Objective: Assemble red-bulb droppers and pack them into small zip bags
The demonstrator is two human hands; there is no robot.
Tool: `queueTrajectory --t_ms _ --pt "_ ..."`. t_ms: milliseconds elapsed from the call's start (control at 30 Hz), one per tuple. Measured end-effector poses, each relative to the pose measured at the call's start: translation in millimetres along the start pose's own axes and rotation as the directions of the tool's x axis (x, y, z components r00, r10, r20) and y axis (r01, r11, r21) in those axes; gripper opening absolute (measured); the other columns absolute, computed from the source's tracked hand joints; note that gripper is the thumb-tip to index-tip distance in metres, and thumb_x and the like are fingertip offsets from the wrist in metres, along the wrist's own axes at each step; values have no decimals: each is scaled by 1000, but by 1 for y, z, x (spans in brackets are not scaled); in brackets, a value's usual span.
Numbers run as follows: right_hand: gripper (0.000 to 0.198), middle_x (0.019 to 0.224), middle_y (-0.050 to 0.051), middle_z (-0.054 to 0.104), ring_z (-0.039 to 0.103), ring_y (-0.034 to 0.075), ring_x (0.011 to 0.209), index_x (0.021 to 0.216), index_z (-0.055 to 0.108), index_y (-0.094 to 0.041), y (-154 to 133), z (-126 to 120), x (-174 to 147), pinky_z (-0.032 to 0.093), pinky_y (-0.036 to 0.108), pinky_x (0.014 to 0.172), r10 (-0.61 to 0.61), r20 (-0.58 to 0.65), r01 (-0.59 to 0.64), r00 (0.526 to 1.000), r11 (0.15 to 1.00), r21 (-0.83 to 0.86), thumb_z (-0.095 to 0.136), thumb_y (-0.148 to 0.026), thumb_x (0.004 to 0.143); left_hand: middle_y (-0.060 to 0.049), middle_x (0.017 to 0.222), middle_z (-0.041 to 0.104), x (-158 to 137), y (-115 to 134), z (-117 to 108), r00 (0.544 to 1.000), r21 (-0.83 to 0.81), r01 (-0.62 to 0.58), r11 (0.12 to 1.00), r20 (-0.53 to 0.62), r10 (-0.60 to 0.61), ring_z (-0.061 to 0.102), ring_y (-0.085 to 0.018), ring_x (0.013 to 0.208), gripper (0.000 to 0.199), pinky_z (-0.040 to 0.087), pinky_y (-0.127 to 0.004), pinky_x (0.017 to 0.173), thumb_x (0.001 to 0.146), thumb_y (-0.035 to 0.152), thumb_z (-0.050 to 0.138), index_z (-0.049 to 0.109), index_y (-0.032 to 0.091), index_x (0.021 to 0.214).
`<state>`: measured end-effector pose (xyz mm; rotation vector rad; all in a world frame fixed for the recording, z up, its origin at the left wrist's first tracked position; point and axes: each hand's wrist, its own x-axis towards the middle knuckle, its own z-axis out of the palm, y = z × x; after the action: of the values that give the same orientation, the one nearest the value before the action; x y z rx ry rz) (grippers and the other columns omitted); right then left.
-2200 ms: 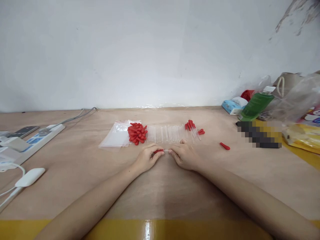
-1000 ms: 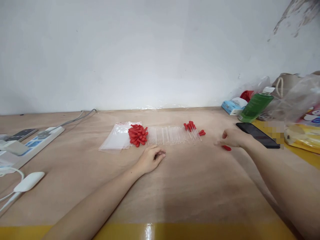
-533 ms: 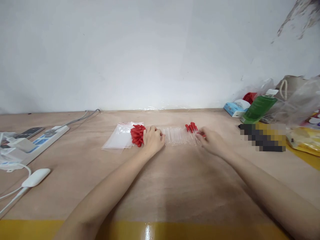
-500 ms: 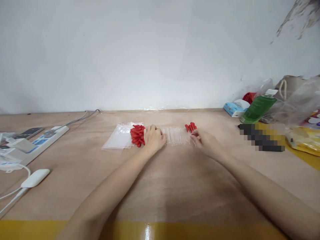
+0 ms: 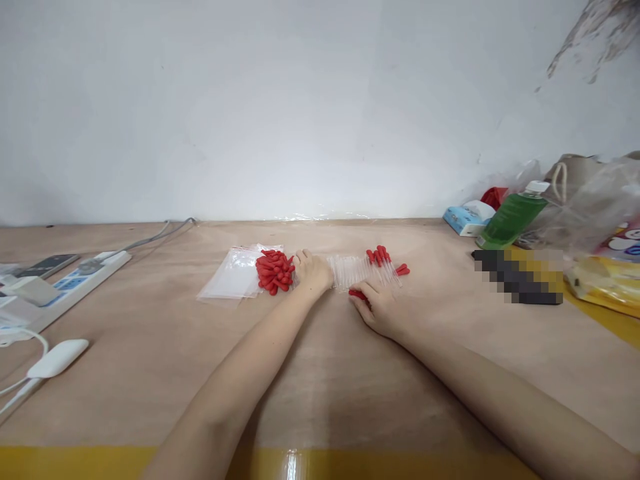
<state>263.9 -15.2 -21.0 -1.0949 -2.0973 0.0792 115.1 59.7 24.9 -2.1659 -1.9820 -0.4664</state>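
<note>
A pile of red rubber bulbs (image 5: pixel 275 272), like dropper bulbs, lies just left of my left hand (image 5: pixel 313 272). That hand rests with fingers curled down beside the pile; what is under them is hidden. Thin clear tubes (image 5: pixel 350 272) lie side by side between my hands. My right hand (image 5: pixel 377 307) is closed at the near side of the row, with red bulbs (image 5: pixel 360 295) showing under its fingers; I cannot tell how many. Beyond it, a few tubes carry red bulbs (image 5: pixel 379 255) at their far ends. Another red-bulbed piece (image 5: pixel 403 269) lies apart to the right.
Clear plastic bags (image 5: pixel 233 273) lie left of the pile. Far left are a power strip (image 5: pixel 75 287), a phone (image 5: pixel 47 265) and a white charger (image 5: pixel 57 358). At right stand a tissue pack (image 5: pixel 465 220), a green bottle (image 5: pixel 515 217) and plastic bags (image 5: pixel 590 200); a pixelated dark object (image 5: pixel 520 277) lies nearer.
My right hand has moved left and nearer, from the red-bulbed tubes to the near side of the row. Red now shows under its fingers. My left hand has turned slightly, uncovering more of the pile.
</note>
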Motion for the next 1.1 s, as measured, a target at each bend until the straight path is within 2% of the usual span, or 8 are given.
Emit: queueTrajectory --t_ms 133,233,333,433,533,733,900,1100 --pt "15 85 6 57 55 15 72 92 55 -20 0 -2 1 45 28 65 27 -40 -26 999 999 22 42 -24 85 -19 93 54 -14 -12 -13 992 -56 -127 990 -32 125 45 -31 92 22 33 -41 77 80 25 44 58 9 80" --pt "15 84 5 58 55 15 72 91 57 -21 -3 -5 2 46 28 65 49 -63 -48 997 999 24 43 -24 84 -10 86 58 -37 -35 -17 919 -238 -394 888 -112 378 50 -23 81 19 35 -36 74 86 23 36 53 14 87" --pt "16 85 5 59 56 15 74 91 58 -22 -8 -7 3 47 29 67 35 -64 -32 997 998 47 44 -25 85 -4 79 60 -62 -61 -13 852 -393 -517 760 -157 499 53 -18 72 16 37 -34 75 89 23 36 51 17 87" --pt "17 88 5 60 57 15 77 93 59 -22 -13 -7 2 48 29 69 -23 -40 27 999 995 101 44 -25 85 -3 83 65 -78 -75 -6 822 -457 -566 686 -247 513 55 -17 76 14 39 -33 77 88 25 42 54 19 93" --pt "19 90 5 60 57 14 80 98 58 -22 -15 -6 0 48 28 71 -73 -14 75 997 985 152 44 -23 86 -3 91 67 -83 -77 -3 782 -462 -621 633 -306 543 57 -16 80 17 38 -32 80 87 24 46 56 20 101" --pt "20 92 5 60 58 13 79 101 57 -23 -19 -5 -1 49 27 69 -103 14 99 995 978 185 45 -22 85 -4 91 67 -82 -72 1 759 -444 -642 625 -259 597 60 -15 80 20 39 -32 81 89 25 43 59 21 100" --pt "16 89 6 60 57 14 78 95 56 -21 -23 -6 0 48 28 68 -125 2 122 992 975 188 43 -21 85 -5 91 66 -83 -74 4 744 -419 -663 620 -277 608 58 -16 82 20 40 -32 78 88 25 44 61 21 99" --pt "12 77 3 61 56 12 68 86 55 -20 -18 -2 -4 46 25 61 -101 39 92 994 978 186 43 -23 86 -4 85 65 -84 -76 6 681 -423 -725 543 -326 655 58 -14 77 25 40 -30 74 88 17 43 58 20 107"
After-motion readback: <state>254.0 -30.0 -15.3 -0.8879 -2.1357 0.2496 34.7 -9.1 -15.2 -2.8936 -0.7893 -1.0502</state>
